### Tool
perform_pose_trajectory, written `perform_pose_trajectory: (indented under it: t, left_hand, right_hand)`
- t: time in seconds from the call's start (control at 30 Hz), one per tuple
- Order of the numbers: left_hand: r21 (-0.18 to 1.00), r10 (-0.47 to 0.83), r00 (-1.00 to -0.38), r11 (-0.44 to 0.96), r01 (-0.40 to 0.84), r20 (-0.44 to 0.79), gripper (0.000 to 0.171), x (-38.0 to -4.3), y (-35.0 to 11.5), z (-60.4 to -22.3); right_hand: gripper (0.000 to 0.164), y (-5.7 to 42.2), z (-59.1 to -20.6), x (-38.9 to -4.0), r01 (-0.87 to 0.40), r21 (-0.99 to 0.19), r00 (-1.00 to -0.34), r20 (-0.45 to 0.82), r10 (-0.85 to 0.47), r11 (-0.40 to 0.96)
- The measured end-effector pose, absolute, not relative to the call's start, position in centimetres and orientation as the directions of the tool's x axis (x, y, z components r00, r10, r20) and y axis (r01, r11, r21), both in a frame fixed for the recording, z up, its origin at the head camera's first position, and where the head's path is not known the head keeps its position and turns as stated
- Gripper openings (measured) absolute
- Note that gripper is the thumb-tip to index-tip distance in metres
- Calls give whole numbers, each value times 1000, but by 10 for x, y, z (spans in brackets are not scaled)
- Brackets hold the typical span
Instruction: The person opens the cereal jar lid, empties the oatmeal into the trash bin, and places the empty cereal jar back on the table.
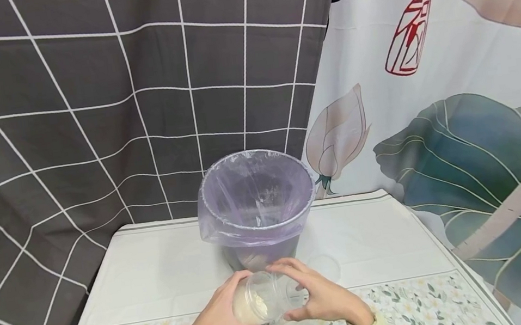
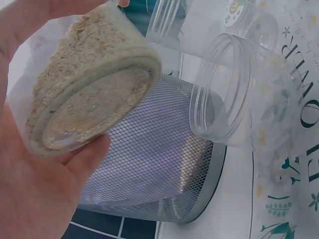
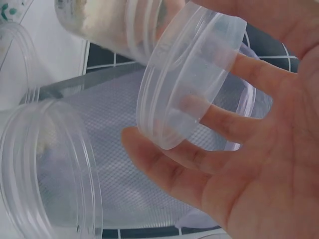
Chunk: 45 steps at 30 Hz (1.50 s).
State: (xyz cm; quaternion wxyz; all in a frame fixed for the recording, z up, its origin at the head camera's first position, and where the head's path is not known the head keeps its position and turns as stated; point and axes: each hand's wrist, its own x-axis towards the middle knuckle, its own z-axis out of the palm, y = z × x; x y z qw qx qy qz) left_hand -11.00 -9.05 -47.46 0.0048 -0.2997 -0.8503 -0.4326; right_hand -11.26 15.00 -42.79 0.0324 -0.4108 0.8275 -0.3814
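My left hand point(image 1: 218, 315) grips a clear plastic jar point(image 2: 97, 89) tilted on its side, partly filled with pale, flaky crumbs whose kind I cannot tell. Fingers and thumb curl round its body. My right hand point(image 1: 327, 293) holds a clear plastic lid point(image 3: 174, 94) by its edge, facing the jar's mouth. Whether lid and jar touch is unclear. Below the hands, another clear jar point(image 2: 219, 94) without a lid stands on the table, and a further clear container point(image 2: 251, 27) with a round label is beside it.
A wire-mesh bin point(image 1: 262, 253) lined with a purple bag stands just beyond my hands. A clear round disc point(image 1: 326, 269) lies on the white cloth to the right. The cloth's near part is flowered point(image 1: 422, 300). Curtains hang behind and at the right.
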Motion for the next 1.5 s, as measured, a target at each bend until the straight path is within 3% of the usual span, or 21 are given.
perform_pose_trajectory:
  t: [0.3, 1.1, 1.37, 1.5]
  left_hand:
    - [697, 430, -826, 463, 547, 363, 94, -114, -99, -473]
    - [662, 349, -832, 505, 554, 431, 95, -113, -102, -464]
    - [655, 326, -831, 512, 556, 450, 94, -113, -103, -461]
    - [655, 311, -838, 523, 545, 449, 94, -112, -103, -460]
  right_hand:
    - [88, 159, -430, -114, -545, -698, -764, 184, -619, 465]
    - [79, 186, -437, -116, -525, -683, -806, 207, -554, 508]
    - [79, 199, -438, -113, -403, -722, -875, 124, -468, 563]
    - [79, 203, -441, -113, -411, -708, -879, 139, -457, 574]
